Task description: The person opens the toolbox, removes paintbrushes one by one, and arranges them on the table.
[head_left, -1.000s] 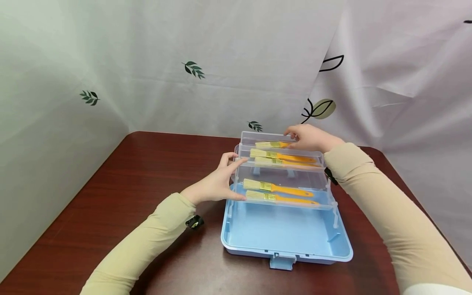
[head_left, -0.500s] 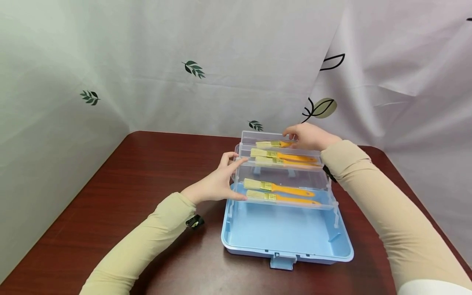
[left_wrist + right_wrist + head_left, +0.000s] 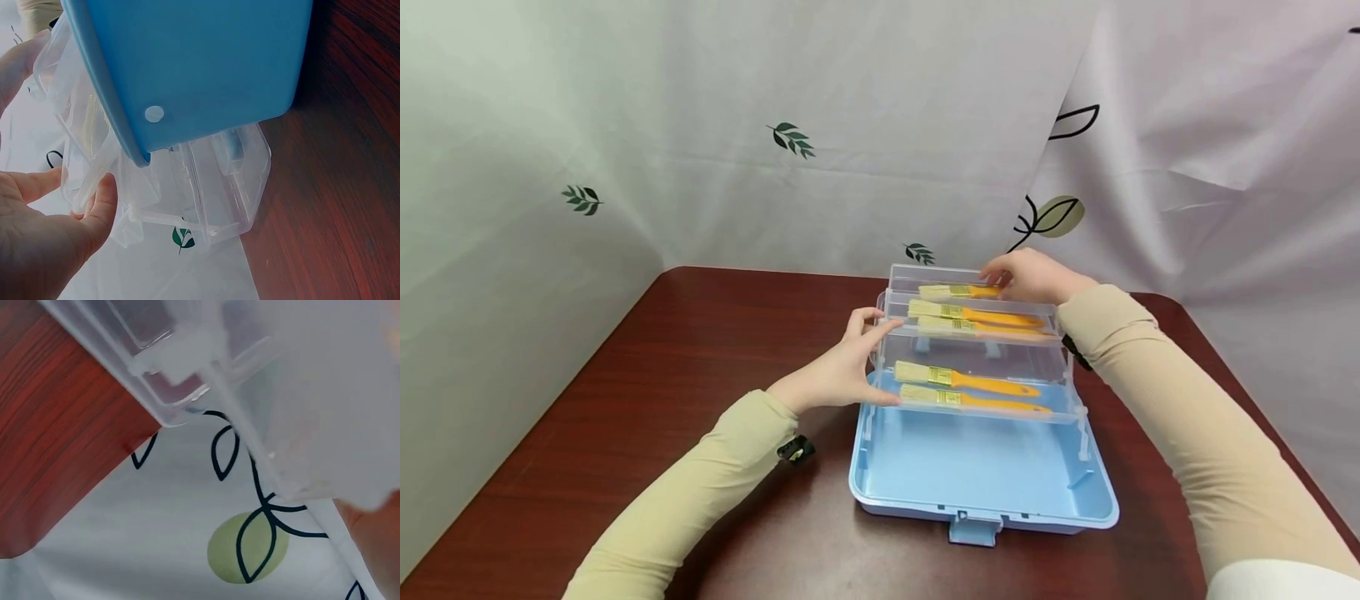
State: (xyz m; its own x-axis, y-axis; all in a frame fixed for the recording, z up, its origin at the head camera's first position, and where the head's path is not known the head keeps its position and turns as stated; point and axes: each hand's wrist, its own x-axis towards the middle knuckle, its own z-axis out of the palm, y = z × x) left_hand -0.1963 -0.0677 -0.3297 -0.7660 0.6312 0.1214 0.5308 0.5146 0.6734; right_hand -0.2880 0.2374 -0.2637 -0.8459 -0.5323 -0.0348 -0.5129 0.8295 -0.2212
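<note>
A light blue toolbox (image 3: 977, 475) stands with its clear stepped trays (image 3: 992, 360) raised above its base. My left hand (image 3: 838, 371) grips the trays' left end, thumb at the lower tray and forefinger at the upper one. The left wrist view shows that hand (image 3: 56, 231) beside the clear plastic and the blue wall. At the back tray, my right hand (image 3: 1033, 277) pinches the handle of a paintbrush (image 3: 951, 292) with pale bristles; its fingertips are partly hidden. Two yellow-handled paintbrushes (image 3: 970, 315) lie in the middle tray, and two more paintbrushes (image 3: 966, 379) in the lower tray.
The toolbox rests on a dark red wooden table (image 3: 700, 375). A light blue latch (image 3: 975, 529) hangs at its front edge. Behind the table hangs a pale curtain (image 3: 850, 183) with leaf prints.
My right hand shifts very slightly at the back tray, with the paintbrush still in its fingers. The left hand and the toolbox stay in place.
</note>
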